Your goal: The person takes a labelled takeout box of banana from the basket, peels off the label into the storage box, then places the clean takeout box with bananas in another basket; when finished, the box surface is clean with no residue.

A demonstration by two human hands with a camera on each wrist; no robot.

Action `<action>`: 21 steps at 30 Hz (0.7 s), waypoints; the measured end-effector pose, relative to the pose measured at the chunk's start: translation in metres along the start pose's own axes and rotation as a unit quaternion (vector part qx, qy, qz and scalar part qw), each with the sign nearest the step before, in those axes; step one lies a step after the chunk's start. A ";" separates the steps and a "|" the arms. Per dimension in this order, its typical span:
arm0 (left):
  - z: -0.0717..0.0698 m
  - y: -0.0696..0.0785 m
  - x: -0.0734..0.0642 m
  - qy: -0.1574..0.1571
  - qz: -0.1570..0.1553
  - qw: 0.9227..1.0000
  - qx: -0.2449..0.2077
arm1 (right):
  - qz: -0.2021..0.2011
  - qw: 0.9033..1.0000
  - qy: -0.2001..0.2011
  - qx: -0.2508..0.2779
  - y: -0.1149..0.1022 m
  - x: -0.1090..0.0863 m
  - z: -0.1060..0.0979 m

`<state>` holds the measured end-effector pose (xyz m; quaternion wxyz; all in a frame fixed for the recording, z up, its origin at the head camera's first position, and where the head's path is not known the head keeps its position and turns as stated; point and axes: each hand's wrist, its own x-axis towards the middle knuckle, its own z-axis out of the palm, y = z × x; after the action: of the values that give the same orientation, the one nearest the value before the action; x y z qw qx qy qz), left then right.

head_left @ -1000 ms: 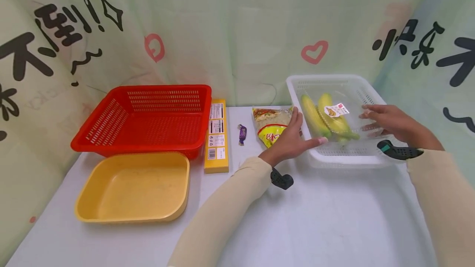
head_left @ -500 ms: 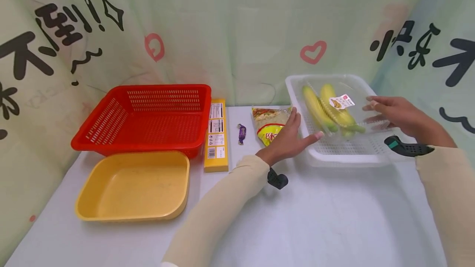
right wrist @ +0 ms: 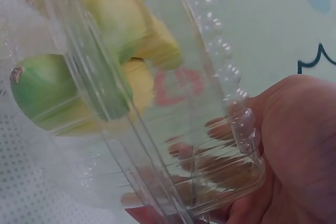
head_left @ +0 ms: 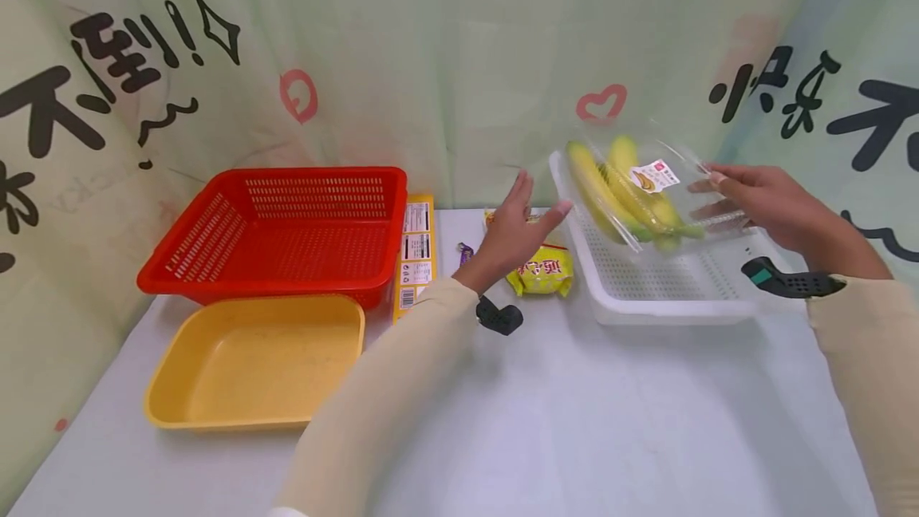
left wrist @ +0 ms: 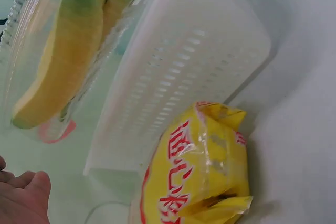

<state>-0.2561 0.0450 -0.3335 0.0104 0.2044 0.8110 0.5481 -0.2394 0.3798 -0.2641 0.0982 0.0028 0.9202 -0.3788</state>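
My right hand [head_left: 771, 206] grips the right end of a clear plastic box of bananas [head_left: 664, 210], its fingers beneath and thumb at the edge, as the right wrist view shows. The box is tilted and raised above the white basket [head_left: 675, 311], which looks bare inside where it shows. My left hand [head_left: 506, 234] hovers with fingers spread, touching nothing, left of the basket. Below it lies a yellow snack bag [head_left: 546, 270], partly covered by the hand in the head view; its red lettering shows in the left wrist view.
A red basket [head_left: 309, 246] stands at the left, with a shallow yellow tray [head_left: 251, 365] before it. Beside the red basket lies a narrow yellow box [head_left: 416, 250]. A purple-wrapped candy [head_left: 465, 252] is half hidden by my left wrist.
My right hand has lifted the box of bananas up out of the white basket. The left hand has come off the basket's rim and moved left, over the snack bag.
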 end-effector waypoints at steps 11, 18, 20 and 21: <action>-0.046 0.002 0.000 0.031 -0.009 0.999 -0.044 | -0.079 0.997 0.001 0.010 -0.036 -0.003 0.017; -0.061 0.013 -0.005 0.061 -0.003 0.996 -0.064 | -0.112 0.994 -0.015 0.010 -0.055 -0.005 0.027; -0.065 0.014 -0.005 0.072 -0.004 0.996 -0.061 | -0.119 0.993 -0.020 0.011 -0.059 -0.005 0.030; -0.067 0.015 -0.005 0.077 -0.005 0.995 -0.059 | -0.123 0.992 -0.023 0.013 -0.060 -0.005 0.032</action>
<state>-0.2628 -0.0115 -0.2944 -0.0373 0.1561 0.7766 0.6092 -0.2336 0.3151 -0.2436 0.0718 -0.1180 0.9062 -0.3996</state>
